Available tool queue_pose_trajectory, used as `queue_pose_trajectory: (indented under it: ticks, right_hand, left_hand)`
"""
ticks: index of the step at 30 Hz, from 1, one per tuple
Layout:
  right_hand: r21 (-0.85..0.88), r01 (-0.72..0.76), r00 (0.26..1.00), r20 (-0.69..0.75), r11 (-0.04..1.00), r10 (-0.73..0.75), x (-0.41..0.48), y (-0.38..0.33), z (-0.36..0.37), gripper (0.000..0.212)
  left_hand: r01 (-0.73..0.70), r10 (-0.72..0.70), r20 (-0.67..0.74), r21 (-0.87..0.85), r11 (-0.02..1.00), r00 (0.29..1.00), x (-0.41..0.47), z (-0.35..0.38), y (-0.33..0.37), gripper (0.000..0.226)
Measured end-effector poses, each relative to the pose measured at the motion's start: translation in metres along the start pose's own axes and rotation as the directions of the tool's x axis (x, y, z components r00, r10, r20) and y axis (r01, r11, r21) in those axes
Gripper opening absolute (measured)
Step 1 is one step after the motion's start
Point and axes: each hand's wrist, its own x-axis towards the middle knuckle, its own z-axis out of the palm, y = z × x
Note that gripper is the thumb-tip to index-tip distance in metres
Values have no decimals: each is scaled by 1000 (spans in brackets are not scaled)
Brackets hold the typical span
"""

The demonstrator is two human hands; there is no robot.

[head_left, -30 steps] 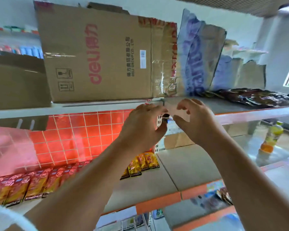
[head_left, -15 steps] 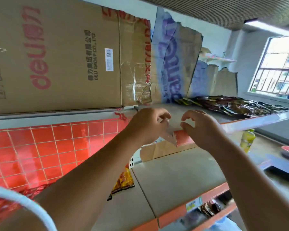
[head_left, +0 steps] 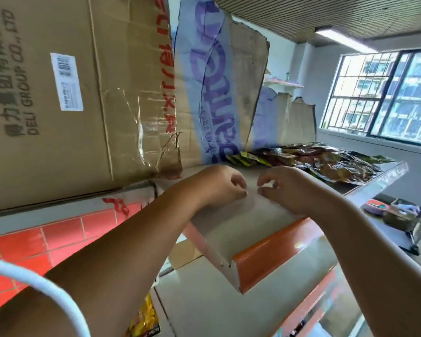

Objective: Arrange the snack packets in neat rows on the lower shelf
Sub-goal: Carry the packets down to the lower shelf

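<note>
My left hand point(head_left: 219, 186) and my right hand point(head_left: 292, 190) are raised to the upper shelf point(head_left: 248, 215), a grey board with an orange front strip. Their fingertips nearly touch each other at its top surface. The fingers of both hands are curled and pinched; I cannot make out whether anything thin is between them. A heap of dark snack packets point(head_left: 326, 161) lies further right on the same shelf, apart from my hands. Below my left forearm, a yellow snack packet point(head_left: 144, 319) lies on the lower shelf point(head_left: 216, 305).
Large flattened cardboard boxes point(head_left: 71, 93) stand along the back of the upper shelf, one with blue print point(head_left: 214, 81). A red tiled panel point(head_left: 46, 244) backs the lower shelf on the left. A window point(head_left: 384, 93) is at the right.
The view has swung up and right and drawn closer to the upper shelf. My hands have stayed together at the shelf and now rest on its top surface rather than at its front edge.
</note>
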Motion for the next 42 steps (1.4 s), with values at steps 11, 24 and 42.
queue_pose_trajectory:
  ticks: [11,24,42]
  right_hand:
    - [-185,208,974,128,960,-187,109,50,-42,20]
    - [-191,365,875,405,911,-265,173,55,-19,40]
    - [70,337,916,207,939,-344,161,59,-28,17]
  left_hand:
    - [198,-202,-12,255,947,979,73,-32,38,16]
    - [719,-718,-96,206,664,690,156,0,47,30]
    - [648,-732,-336,-341,681,592,153,13,41,15]
